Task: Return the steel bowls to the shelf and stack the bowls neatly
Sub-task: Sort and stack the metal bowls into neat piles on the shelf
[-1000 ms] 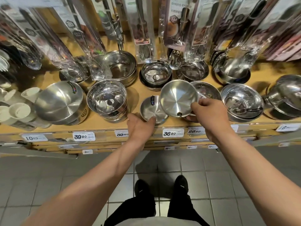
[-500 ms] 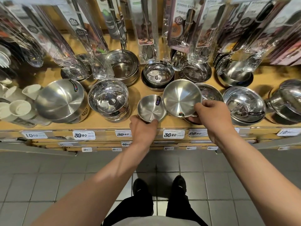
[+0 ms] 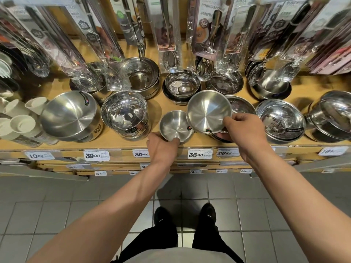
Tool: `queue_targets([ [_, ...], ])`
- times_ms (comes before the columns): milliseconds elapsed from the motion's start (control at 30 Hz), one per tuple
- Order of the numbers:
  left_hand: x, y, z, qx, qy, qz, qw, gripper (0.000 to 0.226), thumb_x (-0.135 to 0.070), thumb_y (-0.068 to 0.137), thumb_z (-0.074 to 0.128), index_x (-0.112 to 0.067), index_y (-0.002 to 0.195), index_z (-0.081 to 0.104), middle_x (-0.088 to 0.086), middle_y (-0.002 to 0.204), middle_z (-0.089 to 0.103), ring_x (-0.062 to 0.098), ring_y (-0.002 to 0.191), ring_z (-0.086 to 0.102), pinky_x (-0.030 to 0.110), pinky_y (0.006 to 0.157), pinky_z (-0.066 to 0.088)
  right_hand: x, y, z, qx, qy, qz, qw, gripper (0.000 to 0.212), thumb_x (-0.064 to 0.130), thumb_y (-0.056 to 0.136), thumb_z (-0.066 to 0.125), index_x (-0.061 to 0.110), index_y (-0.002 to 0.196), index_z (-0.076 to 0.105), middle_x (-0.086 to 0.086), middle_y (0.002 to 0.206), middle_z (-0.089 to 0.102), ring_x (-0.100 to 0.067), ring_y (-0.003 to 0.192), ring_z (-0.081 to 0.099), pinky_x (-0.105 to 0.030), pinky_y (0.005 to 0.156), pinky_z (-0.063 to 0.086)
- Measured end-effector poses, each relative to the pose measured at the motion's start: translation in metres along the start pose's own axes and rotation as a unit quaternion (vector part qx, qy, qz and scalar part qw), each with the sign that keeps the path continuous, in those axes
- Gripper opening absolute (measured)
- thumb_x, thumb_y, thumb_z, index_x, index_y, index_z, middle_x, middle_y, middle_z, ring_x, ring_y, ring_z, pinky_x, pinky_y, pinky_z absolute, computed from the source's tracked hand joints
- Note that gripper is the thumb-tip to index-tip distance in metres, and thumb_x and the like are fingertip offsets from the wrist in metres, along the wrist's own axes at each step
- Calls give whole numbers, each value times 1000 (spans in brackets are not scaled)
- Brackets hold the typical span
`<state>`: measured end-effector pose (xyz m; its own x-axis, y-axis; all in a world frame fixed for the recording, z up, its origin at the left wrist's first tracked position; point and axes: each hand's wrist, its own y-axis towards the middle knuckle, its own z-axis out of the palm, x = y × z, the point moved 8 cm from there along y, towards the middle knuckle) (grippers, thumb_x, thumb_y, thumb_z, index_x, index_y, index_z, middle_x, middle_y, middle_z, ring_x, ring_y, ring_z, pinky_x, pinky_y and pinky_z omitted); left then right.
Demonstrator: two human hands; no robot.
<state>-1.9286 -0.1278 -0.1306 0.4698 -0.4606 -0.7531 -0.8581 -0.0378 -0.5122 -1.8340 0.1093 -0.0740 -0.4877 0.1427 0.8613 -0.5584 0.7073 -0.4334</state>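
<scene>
Left hand (image 3: 161, 147) pinches the near rim of a small steel bowl (image 3: 175, 126) at the wooden shelf's (image 3: 114, 141) front edge. Right hand (image 3: 245, 132) grips a larger steel bowl (image 3: 209, 111), tilted, just beside it. Behind stand stacked bowls (image 3: 124, 114).

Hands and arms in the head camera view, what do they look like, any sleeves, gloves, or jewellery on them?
Both forearms are bare from wrist to the frame edge, with no sleeves showing. The left hand and the right hand have no gloves, and no rings, watch or bracelet can be seen on the visible sides. No markings show. Below, a light grey top, black trousers and black shoes are worn.
</scene>
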Motion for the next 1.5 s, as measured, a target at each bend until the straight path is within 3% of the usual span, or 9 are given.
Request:
queue_targets([
  [167, -10, 7, -14, -53, -13, 33, 998, 34, -11, 85, 72, -12, 111, 49, 15, 122, 58, 35, 104, 63, 49, 95, 54, 4, -1, 5, 15, 2, 12, 1000, 13, 3, 91, 67, -9, 89, 71, -14, 90, 75, -17, 61, 76, -33, 65, 65],
  [333, 4, -3, -1, -6, -7, 8, 1000, 46, -30, 84, 79, -18, 111, 44, 10, 123, 57, 28, 109, 59, 41, 99, 50, 1, -5, 12, 18, -10, 21, 1000, 13, 5, 91, 67, -5, 84, 71, -19, 94, 75, -21, 64, 77, -36, 69, 66],
  [500, -1, 6, -2, -22, 6, 5, 1000, 38, -20, 86, 74, -18, 109, 43, 11, 121, 63, 30, 106, 63, 34, 89, 50, 0, -8, 23, 41, -35, 25, 998, 41, 11, 93, 66, 9, 133, 58, -14, 106, 70, -22, 63, 77, -38, 69, 66],
  [633, -3, 12, -12, -44, -2, 46, 998, 36, -17, 95, 68, -11, 128, 54, 6, 119, 69, 29, 107, 67, 38, 92, 54, 5, -12, 32, 46, -26, 5, 999, 28, 6, 92, 64, 9, 120, 63, -12, 97, 72, -21, 60, 76, -32, 60, 65],
  [800, 0, 14, -13, -31, 1, 72, 997, 34, -18, 94, 68, -19, 128, 65, -9, 101, 65, 15, 97, 62, 21, 81, 44, 4, -14, 50, 71, -41, -1, 997, 19, 6, 93, 64, 13, 110, 61, -19, 101, 73, -25, 65, 78, -40, 68, 66],
  [967, -5, 21, -16, -8, 20, 95, 995, 40, -15, 96, 62, -27, 134, 66, -9, 110, 72, 14, 102, 64, 21, 85, 44, 5, -10, 67, 66, -34, -3, 997, 13, 5, 93, 64, 17, 96, 60, -17, 106, 70, -29, 75, 77, -36, 64, 66],
  [1067, -5, 23, -16, 9, 22, 116, 993, 43, -14, 98, 58, -23, 140, 61, -2, 125, 71, 19, 116, 63, 32, 102, 49, 7, -10, 77, 56, -40, -11, 998, 22, 4, 91, 65, 22, 84, 56, -7, 99, 66, -31, 80, 75, -35, 61, 65],
  [1400, -11, 14, -16, 59, 33, 209, 976, 58, -1, 89, 64, -26, 141, 58, 1, 126, 63, 18, 117, 63, 39, 107, 50, 6, -10, 92, 40, -150, -66, 986, 18, 10, 90, 61, -3, 99, 70, -19, 93, 72, -39, 87, 73, -54, 78, 62],
  [1500, -14, 18, -17, 69, 27, 209, 975, 55, -1, 89, 65, -24, 138, 60, 5, 126, 66, 15, 115, 64, 39, 108, 50, 12, -11, 93, 36, -228, -110, 967, 23, 13, 89, 62, -8, 86, 70, -19, 78, 70, -35, 73, 65, -33, 57, 50],
])
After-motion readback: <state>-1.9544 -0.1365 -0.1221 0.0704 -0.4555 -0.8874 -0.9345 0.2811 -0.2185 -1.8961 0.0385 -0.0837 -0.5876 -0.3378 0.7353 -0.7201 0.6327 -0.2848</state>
